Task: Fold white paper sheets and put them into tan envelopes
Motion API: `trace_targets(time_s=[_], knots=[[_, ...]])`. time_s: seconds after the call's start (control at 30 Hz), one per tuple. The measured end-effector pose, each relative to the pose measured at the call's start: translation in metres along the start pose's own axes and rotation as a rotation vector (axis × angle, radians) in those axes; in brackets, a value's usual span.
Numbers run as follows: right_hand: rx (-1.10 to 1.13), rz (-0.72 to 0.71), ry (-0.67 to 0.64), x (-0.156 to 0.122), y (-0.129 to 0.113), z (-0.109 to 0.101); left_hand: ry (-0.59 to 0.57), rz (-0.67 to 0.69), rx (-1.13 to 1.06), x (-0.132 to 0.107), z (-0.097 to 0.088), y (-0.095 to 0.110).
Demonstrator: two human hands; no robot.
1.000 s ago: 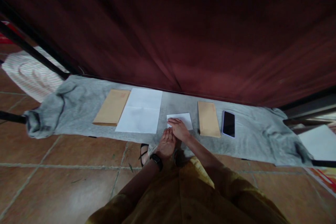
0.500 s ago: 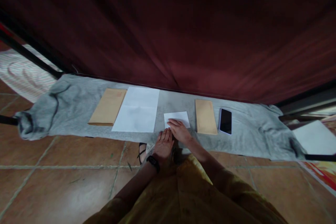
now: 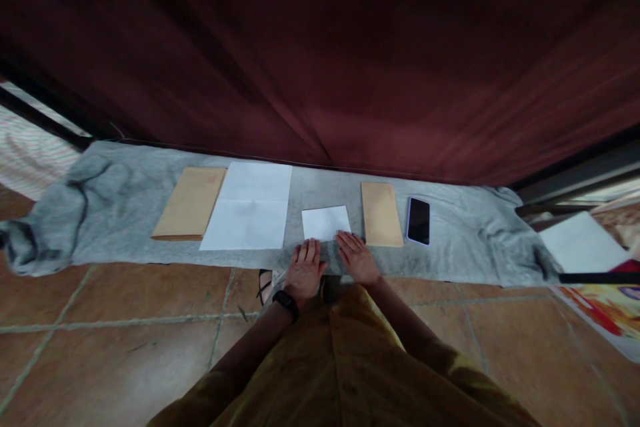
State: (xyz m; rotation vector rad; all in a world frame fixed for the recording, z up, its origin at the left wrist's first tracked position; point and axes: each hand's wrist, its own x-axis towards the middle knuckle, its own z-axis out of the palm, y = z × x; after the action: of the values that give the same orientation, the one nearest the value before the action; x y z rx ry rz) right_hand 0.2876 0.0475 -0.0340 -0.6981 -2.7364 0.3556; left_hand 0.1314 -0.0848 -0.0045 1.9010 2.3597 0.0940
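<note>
A small folded sheet of white paper [image 3: 326,221] lies on the grey cloth in front of me. My left hand [image 3: 304,271] rests flat at its near left corner, fingers stretched out and pointing away from me. At the near right corner, my right hand [image 3: 356,257] lies flat with its fingertips on the paper's edge. Neither hand grasps anything. To the left is a larger white sheet [image 3: 250,213] with a crease across it, beside a stack of brown envelopes [image 3: 190,203]. A single brown envelope [image 3: 382,215] lies just right of my right hand.
A phone [image 3: 419,221] lies right of the single envelope. The grey cloth [image 3: 475,233] covers a narrow surface, with a dark red curtain [image 3: 320,80] hanging behind it. White paper [image 3: 583,243] is beyond the right end. Below is a tiled floor [image 3: 150,320].
My right hand has moved from the middle of the folded paper to its near right corner, uncovering most of it. My left hand stays flat near the left corner. The view has shifted slightly.
</note>
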Motion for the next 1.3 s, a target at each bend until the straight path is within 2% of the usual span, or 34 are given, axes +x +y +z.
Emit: trace_targets(time_s=[0.13,0.4,0.6,0.77,0.93,1.07,1.17,1.3], knots=[[-0.023,0.079,0.031,-0.009,0.000,0.003,-0.012,-0.012,0.019,0.005,-0.005,0.008],[-0.031,0.067,0.011,-0.011,0.000,0.001,-0.031,-0.077,0.075,0.019,-0.015,0.030],[-0.072,0.043,0.024,-0.013,0.000,0.002,-0.031,-0.099,0.061,0.009,-0.008,0.021],[-0.085,0.035,0.005,-0.010,-0.001,-0.003,-0.021,-0.054,0.046,0.004,-0.007,0.008],[-0.018,-0.033,-0.064,0.001,0.000,-0.015,-0.018,-0.038,0.023,0.004,-0.007,0.006],[-0.009,-0.075,-0.085,0.016,-0.003,-0.014,-0.009,-0.024,0.024,0.004,-0.007,0.005],[-0.030,-0.008,-0.059,0.031,-0.006,-0.006,-0.015,-0.026,0.030,0.004,-0.007,0.005],[-0.046,0.158,-0.013,0.043,-0.009,0.007,-0.020,-0.022,0.024,0.004,-0.006,0.005]])
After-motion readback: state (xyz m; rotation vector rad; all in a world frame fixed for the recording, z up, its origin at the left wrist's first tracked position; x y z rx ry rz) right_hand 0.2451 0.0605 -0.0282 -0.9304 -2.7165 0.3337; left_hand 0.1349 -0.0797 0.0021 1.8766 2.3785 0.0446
